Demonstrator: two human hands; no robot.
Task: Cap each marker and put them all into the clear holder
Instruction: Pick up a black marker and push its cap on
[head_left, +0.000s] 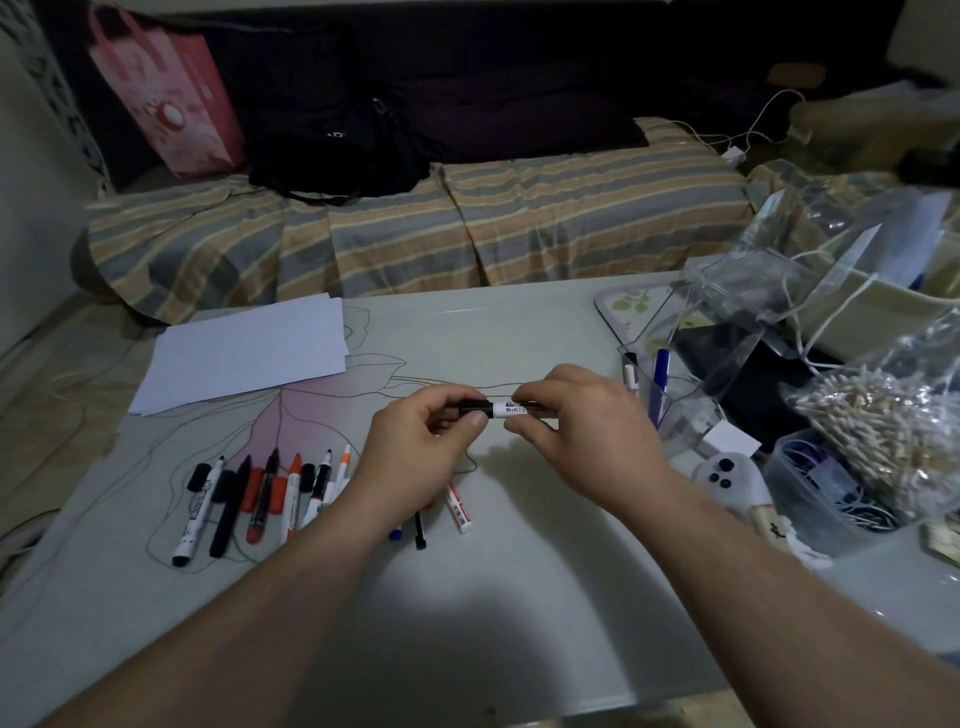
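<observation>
Both hands hold one white whiteboard marker (511, 408) level above the table's middle. My left hand (421, 457) pinches its black cap (477, 407), which sits on the marker's left end. My right hand (576, 431) grips the barrel's right part. Several uncapped markers and loose caps (260, 493), black and red, lie in a row at the lower left; a few more (457, 506) lie partly hidden under my left wrist. The clear holder (670, 395) stands right of my right hand with two markers inside, one blue.
White paper sheets (244, 353) lie at the table's back left. Plastic bags (753, 291), a bag of wooden sticks (883, 431), a clear tub (810, 483) and a phone (727, 473) crowd the right side. A striped couch (415, 234) stands behind the table.
</observation>
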